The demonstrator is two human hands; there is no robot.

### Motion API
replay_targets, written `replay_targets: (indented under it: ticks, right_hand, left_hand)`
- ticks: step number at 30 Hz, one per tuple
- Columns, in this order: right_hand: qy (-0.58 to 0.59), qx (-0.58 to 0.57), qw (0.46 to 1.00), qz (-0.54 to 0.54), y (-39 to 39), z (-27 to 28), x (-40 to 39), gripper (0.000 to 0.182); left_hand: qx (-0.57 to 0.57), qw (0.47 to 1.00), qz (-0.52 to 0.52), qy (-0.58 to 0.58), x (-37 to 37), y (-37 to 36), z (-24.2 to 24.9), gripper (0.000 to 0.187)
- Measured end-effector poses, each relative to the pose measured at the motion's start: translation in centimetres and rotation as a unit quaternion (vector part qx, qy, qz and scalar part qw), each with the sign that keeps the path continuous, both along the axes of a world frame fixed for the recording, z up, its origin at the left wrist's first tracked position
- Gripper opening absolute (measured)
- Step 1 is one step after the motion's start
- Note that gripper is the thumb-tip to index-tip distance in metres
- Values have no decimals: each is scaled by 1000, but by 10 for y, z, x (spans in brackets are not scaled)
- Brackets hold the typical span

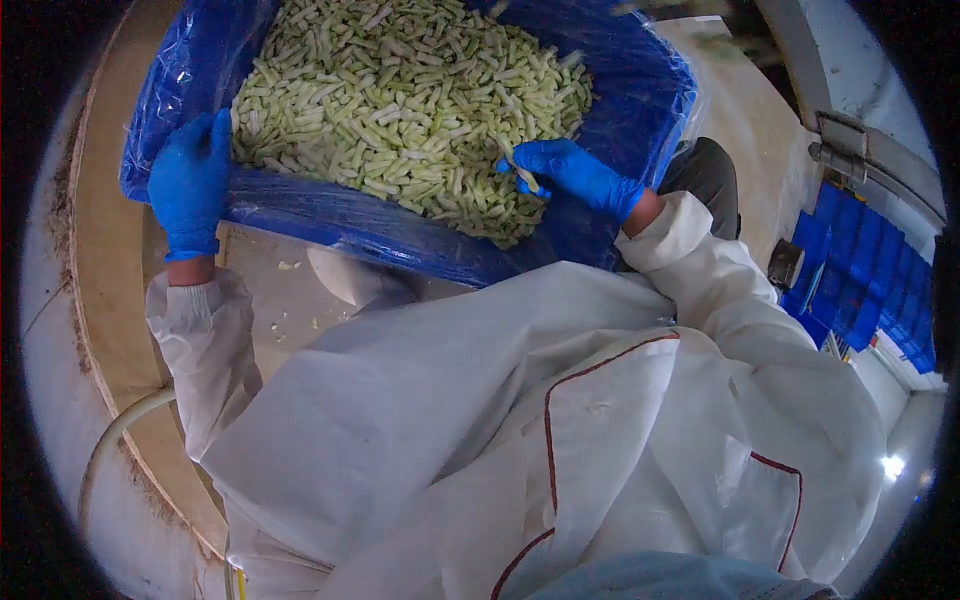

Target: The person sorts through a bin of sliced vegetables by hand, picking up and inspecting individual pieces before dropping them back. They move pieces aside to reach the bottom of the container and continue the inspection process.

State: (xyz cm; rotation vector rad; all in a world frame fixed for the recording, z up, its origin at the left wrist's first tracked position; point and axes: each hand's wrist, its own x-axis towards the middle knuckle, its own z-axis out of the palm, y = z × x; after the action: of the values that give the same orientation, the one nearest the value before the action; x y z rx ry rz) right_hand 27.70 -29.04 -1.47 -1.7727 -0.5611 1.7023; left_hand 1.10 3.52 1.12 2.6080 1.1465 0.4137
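A blue crate [370, 208] lined with clear plastic holds a heap of pale green vegetable strips [400, 110], whose exact kind I cannot make out. My left hand [190, 185], in a blue glove, is closed over the crate's near left corner; part of its grip is hidden. Above the right side of the heap, my right hand [575, 175], gloved the same way, pinches one longer pale strip [522, 172] between thumb and fingers. The strip slants downward and is a little apart from my palm.
Several blue crates [865, 260] stand stacked at the right. A pale hose [110, 440] curves along the left wall. Small scraps [288, 265] lie on the floor below the crate. A dark-clothed leg [708, 180] shows beside the crate's right end.
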Motion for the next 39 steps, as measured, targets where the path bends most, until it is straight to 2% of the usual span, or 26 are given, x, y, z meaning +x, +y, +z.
replay_targets:
  ticks: [1,4,7,10,13,16,19,22,24,26,28,29,33,34,35,37,39]
  right_hand:
    - [35,-3,999,-34,2,6,-4,32]
    - [49,-18,998,-16,3,6,-7,32]
    - [-61,-22,994,85,-6,-8,-8,35]
    - [-101,-35,986,125,-11,-15,-12,41]
    - [-171,-1,972,161,-11,-13,-13,45]
    - [-209,38,948,235,-9,-15,-4,41]
    - [-393,25,869,300,-6,-30,18,35]
    - [-530,52,816,227,0,-77,53,31]
    - [-583,101,769,242,4,-133,78,31]
    - [-597,55,768,226,19,-134,70,30]
    - [-563,-89,802,177,50,-86,39,33]
    - [-586,-71,760,272,43,-100,43,41]
    - [-448,30,875,183,27,-89,41,45]
    - [-326,2,938,115,30,-75,34,44]
    - [-197,-26,979,43,30,-60,27,43]
    - [48,-59,994,-82,35,-22,12,36]
    - [120,-37,987,-104,33,-12,1,30]
  left_hand:
    - [7,1000,-12,-5,-1,1,-1,28]
    - [29,999,-44,-12,-4,7,-11,27]
    - [41,997,-62,-6,-3,9,-14,26]
    - [37,997,-65,-2,-4,9,-13,26]
    - [38,997,-63,2,-5,11,-15,26]
    - [36,997,-61,4,-6,11,-17,26]
    - [26,998,-59,2,-4,9,-13,27]
    - [22,998,-66,6,-5,10,-13,27]
    - [12,998,-68,2,-5,10,-14,26]
    - [26,997,-70,-8,-5,8,-13,25]
    - [30,997,-68,-7,-7,10,-13,25]
    - [25,998,-66,-2,-8,11,-15,25]
    - [3,997,-74,-7,-7,11,-15,20]
    - [0,996,-86,-36,-6,8,-12,18]
    - [-4,993,-98,-65,-4,0,-6,16]
    - [-17,982,-152,-110,8,-15,4,14]
    - [-41,961,-232,-143,26,-33,12,18]
